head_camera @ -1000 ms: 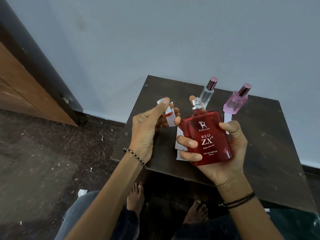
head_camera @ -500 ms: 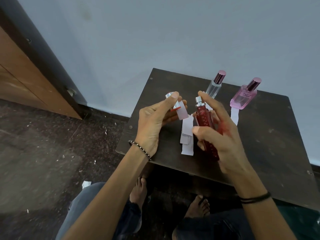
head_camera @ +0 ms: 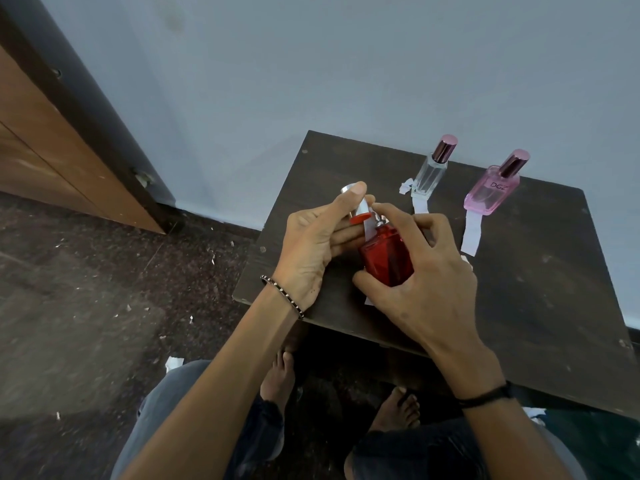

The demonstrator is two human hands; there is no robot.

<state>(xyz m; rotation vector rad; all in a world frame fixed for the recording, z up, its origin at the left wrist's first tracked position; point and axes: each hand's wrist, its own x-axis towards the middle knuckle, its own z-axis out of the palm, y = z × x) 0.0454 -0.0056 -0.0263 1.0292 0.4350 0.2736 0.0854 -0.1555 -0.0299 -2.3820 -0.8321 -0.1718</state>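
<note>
Cap point(head_camera: 359, 212) off, pinched with paper strip point(head_camera: 369, 231) in my left hand point(head_camera: 311, 251). My right hand point(head_camera: 429, 299) gripped red bottle point(head_camera: 384, 263), mid-frame. Spraying strip and recapping: I judged both not yet done.

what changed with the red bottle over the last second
The right hand turned the red bottle so its label faces away and moved its sprayer close to the paper strip in the left hand. The left hand kept its hold on cap and strip; clear bottle and pink bottle stayed on the table.
</note>
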